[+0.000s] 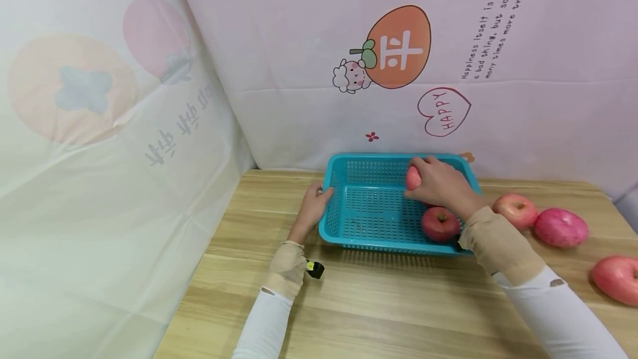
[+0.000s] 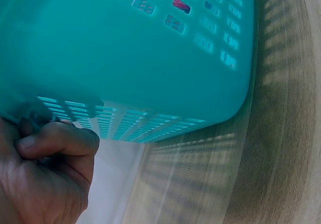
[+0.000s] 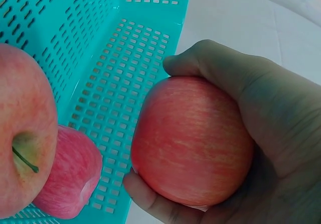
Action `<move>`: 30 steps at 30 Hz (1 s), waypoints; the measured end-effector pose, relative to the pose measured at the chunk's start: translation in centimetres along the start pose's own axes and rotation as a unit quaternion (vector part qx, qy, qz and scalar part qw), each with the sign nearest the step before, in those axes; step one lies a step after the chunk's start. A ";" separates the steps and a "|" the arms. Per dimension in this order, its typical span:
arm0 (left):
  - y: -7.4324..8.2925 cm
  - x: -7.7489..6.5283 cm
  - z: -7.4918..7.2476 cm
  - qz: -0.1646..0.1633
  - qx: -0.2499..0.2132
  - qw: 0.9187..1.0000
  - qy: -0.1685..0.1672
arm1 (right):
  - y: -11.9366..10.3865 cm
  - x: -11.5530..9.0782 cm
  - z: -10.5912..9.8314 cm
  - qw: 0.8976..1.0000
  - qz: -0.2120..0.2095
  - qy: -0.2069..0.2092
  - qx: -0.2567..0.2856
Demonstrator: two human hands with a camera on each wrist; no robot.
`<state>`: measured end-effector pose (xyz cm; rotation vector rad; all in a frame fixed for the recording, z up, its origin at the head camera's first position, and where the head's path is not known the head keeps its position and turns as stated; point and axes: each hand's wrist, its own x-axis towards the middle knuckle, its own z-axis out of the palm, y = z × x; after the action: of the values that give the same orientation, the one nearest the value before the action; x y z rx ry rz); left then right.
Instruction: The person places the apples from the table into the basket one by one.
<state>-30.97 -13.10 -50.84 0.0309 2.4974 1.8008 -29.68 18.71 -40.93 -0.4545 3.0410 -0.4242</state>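
Observation:
A turquoise plastic basket [image 1: 389,247] with perforated sides rests on the table by the back cloth. At its left end my left hand [image 1: 314,206] grips the rim, fingers curled in the left wrist view. Over the basket's right part, my right hand [image 1: 443,184] holds a red apple [image 3: 193,141] between thumb and fingers. Beneath it, in the basket, lie a red apple [image 1: 441,224] with its stem up and a pinker apple [image 3: 70,174], mostly hidden by the hand in the head view.
Right of the basket, a pale red apple [image 1: 515,210] touches a deep pink apple [image 1: 561,227]. Another apple [image 1: 617,279] lies nearer the right edge of view. Printed cloth [image 1: 299,121] hangs behind and to the left of the wooden table [image 1: 379,309].

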 end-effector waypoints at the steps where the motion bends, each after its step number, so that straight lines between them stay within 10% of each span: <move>1: 0.0 0.0 0.0 -0.001 0.002 1.000 0.001 | 0.0 0.1 0.0 1.000 0.001 0.000 0.001; 30: -0.1 0.2 0.0 0.000 -0.002 1.000 -0.005 | -1.5 2.3 0.3 1.000 -0.014 -0.017 0.017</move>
<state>-31.16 -13.18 -50.95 0.0394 2.4879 1.8005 -31.40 16.59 -40.78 -0.4963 2.9929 -0.4652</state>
